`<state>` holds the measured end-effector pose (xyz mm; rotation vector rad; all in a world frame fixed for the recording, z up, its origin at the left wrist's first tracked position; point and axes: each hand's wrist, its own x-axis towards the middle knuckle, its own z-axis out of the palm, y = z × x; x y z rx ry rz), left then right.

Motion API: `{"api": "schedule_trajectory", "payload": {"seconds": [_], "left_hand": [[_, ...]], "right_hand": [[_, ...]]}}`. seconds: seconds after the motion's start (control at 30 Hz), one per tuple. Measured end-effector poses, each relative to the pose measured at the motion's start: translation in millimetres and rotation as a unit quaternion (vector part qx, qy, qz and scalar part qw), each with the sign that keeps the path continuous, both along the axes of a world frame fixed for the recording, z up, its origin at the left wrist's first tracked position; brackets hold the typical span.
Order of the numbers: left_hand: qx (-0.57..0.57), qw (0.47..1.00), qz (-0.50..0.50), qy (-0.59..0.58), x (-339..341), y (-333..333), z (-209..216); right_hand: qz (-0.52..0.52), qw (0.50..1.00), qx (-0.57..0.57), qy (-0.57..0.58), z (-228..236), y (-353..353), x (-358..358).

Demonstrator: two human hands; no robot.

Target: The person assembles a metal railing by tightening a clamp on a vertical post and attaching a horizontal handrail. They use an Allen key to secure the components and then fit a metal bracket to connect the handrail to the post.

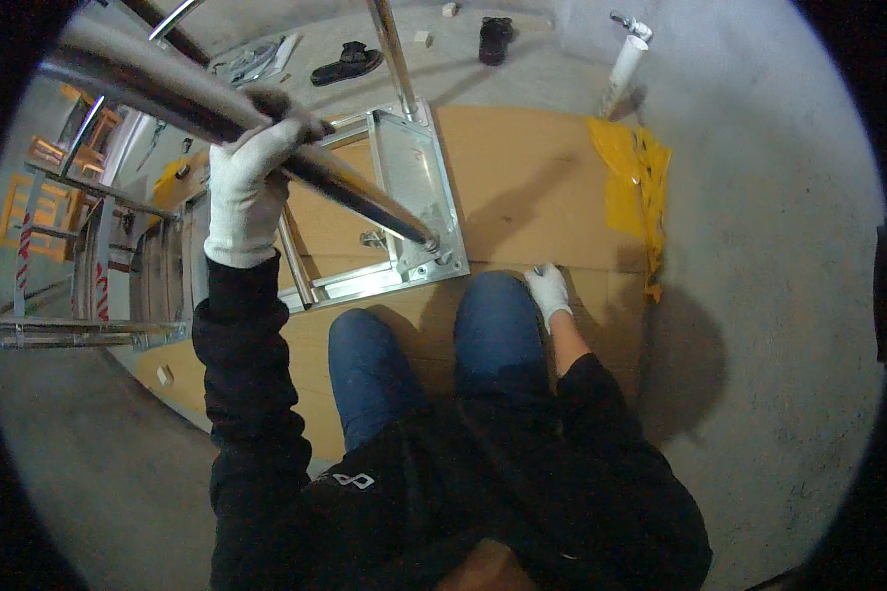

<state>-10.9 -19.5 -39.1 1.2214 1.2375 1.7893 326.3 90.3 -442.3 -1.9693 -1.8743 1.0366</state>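
Note:
My left hand (251, 177), in a white knit glove with dark fingers, is wrapped round a shiny metal tube (355, 189). The tube slants up from the near right corner of a metal frame (419, 158) and passes out at the upper left. That frame lies on a cardboard sheet (522, 187), with another upright tube (392, 54) at its far corner. Beside my right knee, my right hand (549, 293), gloved in white, rests low on the cardboard. Its fingers are curled, and whatever they may hold is hidden.
At the left stands a metal frame with rails (148, 266) and red-striped posts. Yellow plastic (626, 182) lies over the cardboard's right edge. Beyond are a white pipe (624, 74) by the wall, a black sandal (347, 64) and another dark shoe (495, 39).

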Motion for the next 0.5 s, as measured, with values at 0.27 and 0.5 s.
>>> {"api": "schedule_trajectory", "payload": {"seconds": [0.27,0.5], "left_hand": [[-0.026,0.995,0.093,-0.025,-17,-55,-26],[0.000,0.994,0.095,-0.048,-7,-79,-18]], "right_hand": [[0.055,0.995,-0.038,-0.076,6,-12,32],[0.246,0.949,0.162,0.112,181,-45,-72]]}}
